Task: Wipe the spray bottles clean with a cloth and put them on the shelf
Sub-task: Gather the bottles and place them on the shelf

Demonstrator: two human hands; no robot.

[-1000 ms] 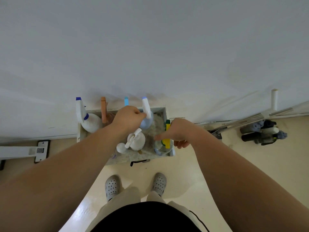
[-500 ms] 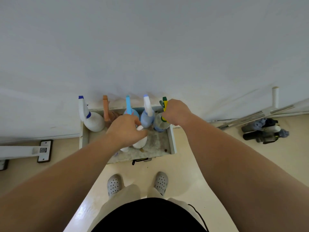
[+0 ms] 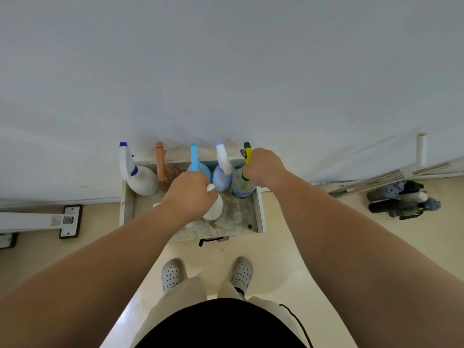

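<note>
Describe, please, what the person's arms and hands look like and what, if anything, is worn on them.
Both forearms are bare all the way into the frame; no sleeves show. The left hand and the right hand wear no gloves, and no rings, watch or bracelet can be seen. No markings show on either arm. A thin dark cable hangs by the person's right hip, not on the arms.
</note>
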